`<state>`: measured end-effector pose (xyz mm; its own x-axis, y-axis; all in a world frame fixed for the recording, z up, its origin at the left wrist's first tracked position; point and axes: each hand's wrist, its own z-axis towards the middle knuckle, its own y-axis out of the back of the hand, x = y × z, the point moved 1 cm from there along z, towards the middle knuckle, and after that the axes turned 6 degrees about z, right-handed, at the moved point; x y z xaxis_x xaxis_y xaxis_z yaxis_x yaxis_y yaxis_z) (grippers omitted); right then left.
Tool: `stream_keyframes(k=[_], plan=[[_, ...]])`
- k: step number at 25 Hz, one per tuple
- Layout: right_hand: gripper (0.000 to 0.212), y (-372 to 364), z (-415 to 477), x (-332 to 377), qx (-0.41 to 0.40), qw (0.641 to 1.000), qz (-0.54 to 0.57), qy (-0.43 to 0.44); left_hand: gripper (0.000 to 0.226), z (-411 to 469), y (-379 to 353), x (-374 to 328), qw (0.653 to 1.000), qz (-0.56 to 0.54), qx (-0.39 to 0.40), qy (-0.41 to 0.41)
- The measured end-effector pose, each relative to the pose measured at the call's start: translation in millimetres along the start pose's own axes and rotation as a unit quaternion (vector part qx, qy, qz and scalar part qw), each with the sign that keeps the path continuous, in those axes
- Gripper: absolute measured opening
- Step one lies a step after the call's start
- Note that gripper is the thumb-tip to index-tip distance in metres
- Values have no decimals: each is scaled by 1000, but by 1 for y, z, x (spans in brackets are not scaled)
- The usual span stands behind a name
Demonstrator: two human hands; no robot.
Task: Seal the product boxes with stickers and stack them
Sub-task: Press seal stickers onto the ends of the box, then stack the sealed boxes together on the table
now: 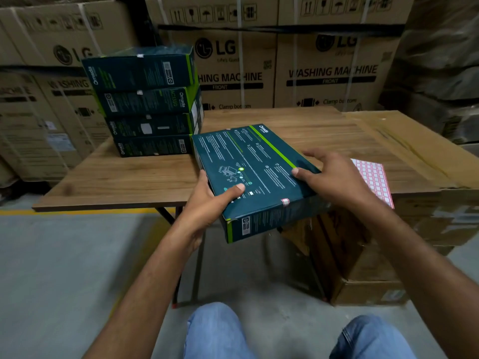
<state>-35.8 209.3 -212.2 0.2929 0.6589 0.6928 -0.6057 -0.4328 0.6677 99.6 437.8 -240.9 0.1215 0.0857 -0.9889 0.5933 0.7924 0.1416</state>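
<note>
Smooth printed-card box [248, 172], wood-grain table [129, 177], brown corrugated cartons [324, 73]

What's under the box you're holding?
The held box has the wooden table under its far part; its near end overhangs the edge above the floor. The tabletop directly beneath is covered.

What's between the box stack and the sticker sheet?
The box, held by the left hand and right hand; the head view shows it.

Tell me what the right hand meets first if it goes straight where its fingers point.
The right hand holds the box, fingers pointing left and away across its top. So the box first; beyond it, probably the stack, though depth is unclear.
</note>
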Motion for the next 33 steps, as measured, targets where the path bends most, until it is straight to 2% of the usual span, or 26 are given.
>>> stream_keyframes(k=[2,4,7,9,11,13,14,17,22,26,28,33], plan=[[67,2,18,3,86,991,35,-94,60,2,0,-2,1000,-10,2,3],[68,0,28,1,121,980,83,-131,58,5,-2,-6,999,-35,10,-2],[59,2,40,0,86,972,167,-140,55,24,-4,-23,997,-76,24,-2],[61,9,53,2,82,953,251,-146,49,52,-3,-38,996,-85,33,-25],[77,15,80,-7,81,930,319,-162,52,88,-3,-52,993,-99,35,-52],[94,18,111,-16,97,897,387,-189,66,125,-3,-60,990,-116,36,-75],[92,19,126,-18,125,875,422,-201,74,142,-4,-64,988,-121,40,-85],[60,29,170,-16,155,821,497,-234,85,184,-9,-75,985,-136,48,-91],[51,54,227,12,164,749,558,-316,88,238,-1,-90,985,-169,12,19],[27,67,257,51,150,746,535,-368,98,267,12,-115,982,-152,20,113],[25,74,273,66,147,749,517,-388,98,277,16,-133,980,-142,18,141],[30,85,310,73,153,745,513,-399,58,304,24,-160,968,-102,51,223]])
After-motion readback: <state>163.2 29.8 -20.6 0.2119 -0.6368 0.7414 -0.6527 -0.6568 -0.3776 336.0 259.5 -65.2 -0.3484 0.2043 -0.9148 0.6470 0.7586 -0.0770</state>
